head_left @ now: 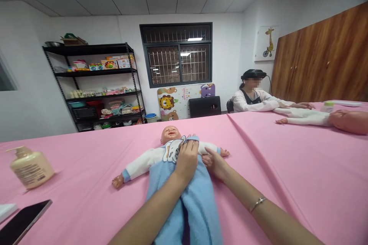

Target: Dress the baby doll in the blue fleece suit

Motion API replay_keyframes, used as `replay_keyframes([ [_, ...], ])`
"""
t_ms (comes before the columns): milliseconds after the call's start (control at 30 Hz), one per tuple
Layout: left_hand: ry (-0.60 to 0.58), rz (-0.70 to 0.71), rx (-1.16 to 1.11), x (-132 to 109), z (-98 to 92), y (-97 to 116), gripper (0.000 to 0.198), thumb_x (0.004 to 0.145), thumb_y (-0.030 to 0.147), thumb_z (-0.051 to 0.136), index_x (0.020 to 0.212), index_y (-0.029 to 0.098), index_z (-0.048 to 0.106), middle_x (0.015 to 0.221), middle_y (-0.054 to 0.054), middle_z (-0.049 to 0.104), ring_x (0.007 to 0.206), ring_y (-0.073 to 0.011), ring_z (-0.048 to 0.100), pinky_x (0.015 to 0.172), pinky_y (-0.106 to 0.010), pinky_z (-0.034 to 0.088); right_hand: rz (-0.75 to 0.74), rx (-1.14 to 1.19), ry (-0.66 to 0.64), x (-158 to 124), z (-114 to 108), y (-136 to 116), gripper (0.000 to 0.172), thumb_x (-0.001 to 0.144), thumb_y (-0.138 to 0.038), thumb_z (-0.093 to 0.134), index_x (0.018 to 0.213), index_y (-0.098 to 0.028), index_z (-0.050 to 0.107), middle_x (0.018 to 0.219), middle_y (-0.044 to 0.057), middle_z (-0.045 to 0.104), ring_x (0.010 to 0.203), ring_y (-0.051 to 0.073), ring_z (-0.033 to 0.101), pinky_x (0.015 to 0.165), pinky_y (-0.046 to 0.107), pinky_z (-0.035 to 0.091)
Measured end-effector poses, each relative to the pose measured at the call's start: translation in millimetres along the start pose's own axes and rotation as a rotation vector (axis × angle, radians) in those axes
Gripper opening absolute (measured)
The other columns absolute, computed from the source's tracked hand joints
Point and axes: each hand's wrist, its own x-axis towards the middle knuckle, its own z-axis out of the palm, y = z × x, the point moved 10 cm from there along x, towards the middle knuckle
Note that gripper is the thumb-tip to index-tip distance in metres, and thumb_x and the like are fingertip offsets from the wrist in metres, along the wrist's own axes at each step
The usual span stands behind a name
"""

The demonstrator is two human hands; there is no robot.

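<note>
A baby doll (169,134) in a white and blue outfit lies on its back on the pink table (86,160), head pointing away from me. A light blue towel (198,203) covers its body and legs. My left hand (187,157) rests on the doll's chest, its fingers curled over the towel's top edge. My right hand (214,162) sits beside the doll's far arm, fingers closed at the towel's side edge. A thin bracelet (257,203) circles my right wrist.
A cream pump bottle (30,167) and a dark phone (23,222) lie at the left. At the far right another person (253,97) handles a second doll (304,116) on the table. A black shelf unit (97,84) and a black chair (204,106) stand behind.
</note>
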Motion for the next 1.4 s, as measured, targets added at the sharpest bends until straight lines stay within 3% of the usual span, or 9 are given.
replay_keyframes([
  [133, 0.111, 0.18, -0.015, -12, -24.4, 16, 0.035, 0.088, 0.021, 0.03, 0.118, 0.019, 0.05, 0.122, -0.004, 0.047, 0.124, -0.0141, 0.037, 0.104, -0.03, 0.035, -0.142, 0.168, 0.211, 7, -35, -22, 0.047, 0.075, -0.036, 0.043, 0.119, -0.022, 0.033, 0.106, 0.004, 0.053, 0.082, 0.002, 0.057, 0.072, 0.016, 0.051],
  [267, 0.112, 0.177, -0.03, -13, -26.8, 16, 0.035, 0.089, 0.023, 0.03, 0.117, 0.023, 0.051, 0.115, -0.003, 0.052, 0.116, -0.0135, 0.043, 0.099, -0.03, 0.038, -0.411, -0.081, 0.319, -2, -51, -61, 0.069, 0.066, -0.037, 0.054, 0.127, -0.034, 0.023, 0.122, 0.001, 0.045, 0.075, 0.0, 0.054, 0.059, 0.011, 0.043],
  [400, 0.158, 0.197, -0.053, -13, -31.2, 17, 0.033, 0.089, 0.023, 0.033, 0.116, 0.022, 0.052, 0.115, -0.003, 0.052, 0.116, -0.0113, 0.044, 0.098, -0.028, 0.039, -0.758, -0.606, 0.317, -34, -19, -91, 0.063, 0.063, -0.035, 0.056, 0.123, -0.021, 0.039, 0.116, 0.004, 0.049, 0.086, 0.002, 0.052, 0.069, 0.01, 0.043],
  [500, 0.259, 0.244, -0.045, -15, -42.7, 21, 0.03, 0.088, 0.022, 0.035, 0.111, 0.02, 0.054, 0.122, -0.001, 0.048, 0.122, -0.0108, 0.038, 0.102, -0.027, 0.037, -0.92, -0.953, 0.287, -52, 15, -85, 0.045, 0.071, -0.028, 0.046, 0.115, -0.022, 0.051, 0.115, 0.003, 0.049, 0.093, 0.003, 0.048, 0.073, 0.01, 0.041],
  [667, 0.203, 0.257, -0.033, -13, -36.8, 22, 0.025, 0.087, 0.025, 0.039, 0.105, 0.023, 0.056, 0.122, 0.004, 0.047, 0.123, -0.0121, 0.036, 0.102, -0.029, 0.037, -0.879, -1.075, 0.306, -56, 28, -70, 0.043, 0.074, -0.018, 0.034, 0.112, -0.023, 0.053, 0.117, 0.002, 0.045, 0.095, 0.001, 0.047, 0.071, 0.008, 0.04],
  [867, -0.146, -0.029, 0.016, -7, -3.7, -2, 0.025, 0.083, 0.025, 0.043, 0.106, 0.024, 0.053, 0.106, -0.003, 0.05, 0.1, -0.0159, 0.046, 0.09, -0.036, 0.042, -0.751, -0.793, 0.087, -54, 38, -67, 0.045, 0.064, -0.024, 0.048, 0.109, -0.019, 0.055, 0.123, 0.003, 0.041, 0.113, 0.006, 0.043, 0.072, 0.008, 0.046],
  [967, -0.291, -0.128, 0.019, -9, 6.5, -9, 0.028, 0.081, 0.026, 0.044, 0.108, 0.023, 0.051, 0.103, -0.005, 0.05, 0.094, -0.0175, 0.048, 0.084, -0.036, 0.044, -0.697, -0.682, 0.102, -51, 33, -69, 0.039, 0.065, -0.036, 0.052, 0.096, -0.013, 0.058, 0.113, 0.005, 0.049, 0.102, 0.005, 0.048, 0.079, 0.012, 0.047],
  [1067, -0.4, -0.164, 0.003, -12, 13.8, -11, 0.025, 0.081, 0.033, 0.043, 0.103, 0.023, 0.052, 0.095, -0.005, 0.052, 0.09, -0.0187, 0.05, 0.081, -0.036, 0.043, -0.544, -0.576, 0.131, -41, 19, -59, 0.045, 0.065, -0.046, 0.05, 0.093, -0.01, 0.052, 0.094, 0.006, 0.056, 0.079, 0.004, 0.053, 0.068, 0.015, 0.048],
  [1400, -0.313, 0.041, -0.052, -16, 9.7, 4, 0.035, 0.079, 0.032, 0.046, 0.115, 0.033, 0.048, 0.093, -0.003, 0.055, 0.09, -0.018, 0.052, 0.078, -0.036, 0.04, -0.453, -0.682, 0.273, 16, -19, -66, 0.046, 0.063, -0.044, 0.049, 0.092, -0.009, 0.058, 0.082, 0.005, 0.059, 0.059, -0.001, 0.048, 0.054, 0.009, 0.04],
])
